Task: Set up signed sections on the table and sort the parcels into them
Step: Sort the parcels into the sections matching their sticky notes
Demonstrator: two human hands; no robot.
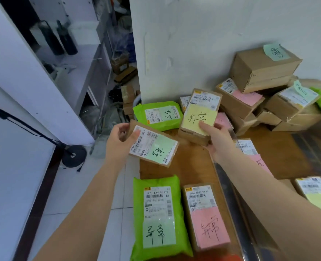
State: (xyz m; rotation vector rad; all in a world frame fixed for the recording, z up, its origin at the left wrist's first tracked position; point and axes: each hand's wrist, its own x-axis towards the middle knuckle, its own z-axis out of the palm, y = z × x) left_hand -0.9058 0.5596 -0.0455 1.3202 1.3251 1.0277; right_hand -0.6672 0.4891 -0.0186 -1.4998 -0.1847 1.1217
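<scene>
1. A person stands at the corner of a wooden table point(189, 166), seen from their own head, both bare arms reaching forward
2. The left hand point(118, 142) grips a flat brown parcel with a green note point(154, 146) by its left end, lifted just off the table's edge, label up so it can be read
3. The right hand point(218, 140) holds a small carton with a yellow note point(199, 117), thumb on the note, underside near the tabletop, probably being placed
4. Near the front edge lie a green mailer bag point(157, 219) and a brown parcel with a pink note point(206, 217), side by side, likely one sorted section
5. Unsorted cardboard boxes point(263, 72) pile against the wall point(193, 44)
</scene>
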